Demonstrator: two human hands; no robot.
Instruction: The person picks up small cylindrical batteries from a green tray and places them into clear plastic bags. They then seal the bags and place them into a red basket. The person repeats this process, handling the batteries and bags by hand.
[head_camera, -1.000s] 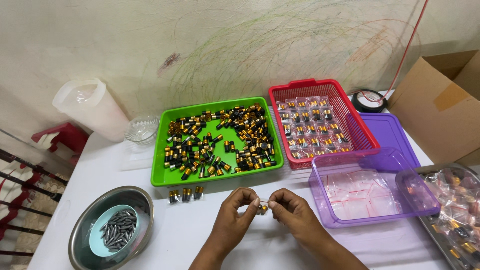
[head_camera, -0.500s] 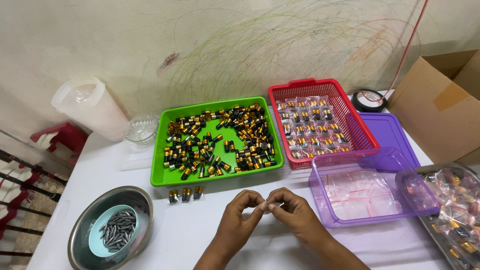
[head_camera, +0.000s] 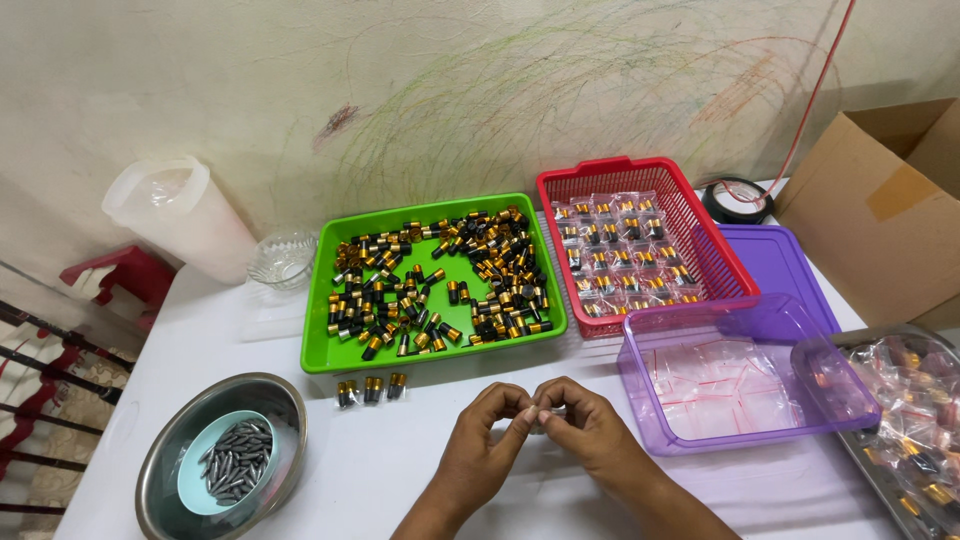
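A small clear bag (head_camera: 540, 418), seemingly, is pinched between the left hand (head_camera: 487, 445) and right hand (head_camera: 585, 432), both grips clamped on it above the worktop (head_camera: 400, 470).

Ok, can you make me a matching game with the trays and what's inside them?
Things:
1. green tray
2. red basket
3. purple tub
4. steel bowl

Inside:
A. flat empty clear bags
B. a pale blue dish of grey pointed pieces
C. loose black and gold cylinders
D. small filled bags in rows

Pairs: 1-C, 2-D, 3-A, 4-B
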